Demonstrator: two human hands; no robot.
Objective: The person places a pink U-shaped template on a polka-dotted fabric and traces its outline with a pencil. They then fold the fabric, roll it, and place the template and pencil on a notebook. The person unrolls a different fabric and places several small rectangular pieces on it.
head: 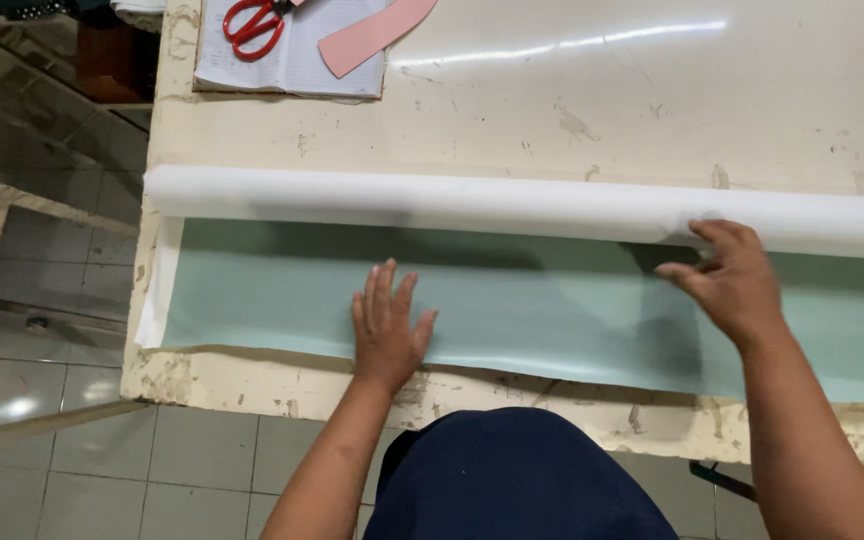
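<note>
Pressing left hand (388, 330) flat on green sheet (552, 310); right hand (727, 280) touching white roll (432, 198).

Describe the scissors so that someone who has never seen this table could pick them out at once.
Start at the worn cream table and go to its far left corner, well beyond the white roll and both hands. There an open notebook lies, with the scissors on its page beside a pink strip. Their bright red loop handles set them apart.

Bright overhead light streaks glare across the table (652, 100); soft shadow under the white roll (452, 200); focus sharp, edges slightly bent
</note>
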